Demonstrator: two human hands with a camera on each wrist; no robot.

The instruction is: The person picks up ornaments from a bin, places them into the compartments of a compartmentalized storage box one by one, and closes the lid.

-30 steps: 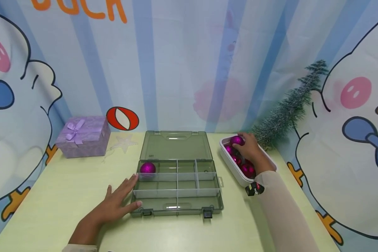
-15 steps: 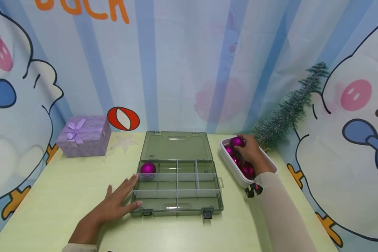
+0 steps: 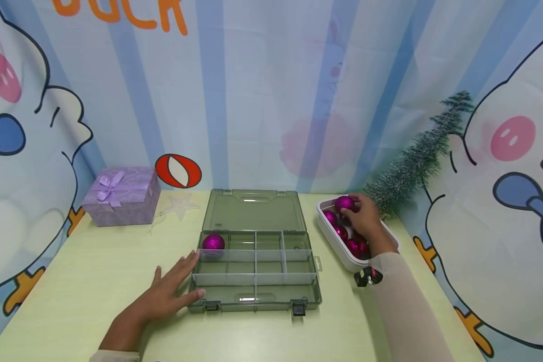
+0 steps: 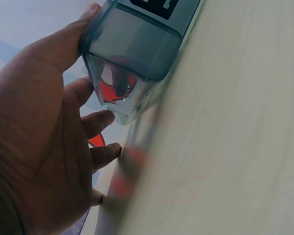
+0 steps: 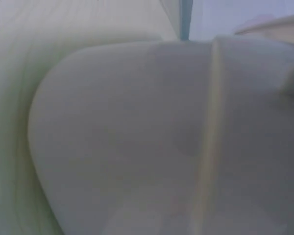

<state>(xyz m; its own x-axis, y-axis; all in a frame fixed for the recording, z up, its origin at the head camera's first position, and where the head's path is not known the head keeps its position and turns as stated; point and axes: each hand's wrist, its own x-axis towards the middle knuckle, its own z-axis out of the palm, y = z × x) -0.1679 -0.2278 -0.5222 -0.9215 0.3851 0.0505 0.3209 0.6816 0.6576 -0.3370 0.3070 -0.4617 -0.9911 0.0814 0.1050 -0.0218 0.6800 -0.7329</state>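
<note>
My right hand (image 3: 365, 217) reaches into the white oblong tub (image 3: 332, 236) and pinches a glittery magenta bauble (image 3: 345, 203) at the tub's far end. More magenta baubles (image 3: 356, 247) lie below it, partly hidden by that hand. In the right wrist view the tub's pale outer wall (image 5: 122, 132) fills most of the picture. My left hand (image 3: 163, 294), fingers spread, touches the left side of a lidded, see-through grey-green compartment box (image 3: 255, 278). The box lies with its lid folded back. One magenta bauble (image 3: 213, 242) sits in its back left compartment.
A lilac gift box (image 3: 124, 197) with a ribbon bow stands at the back left, beside a pale star (image 3: 180, 205). Behind the tub leans a small frosted artificial tree (image 3: 418, 156). A printed curtain (image 3: 258, 100) closes off the back of the table (image 3: 235, 337).
My right hand and the bauble in it have shifted slightly to the right inside the tub. The left hand stays against the box. The head view has moved a little.
</note>
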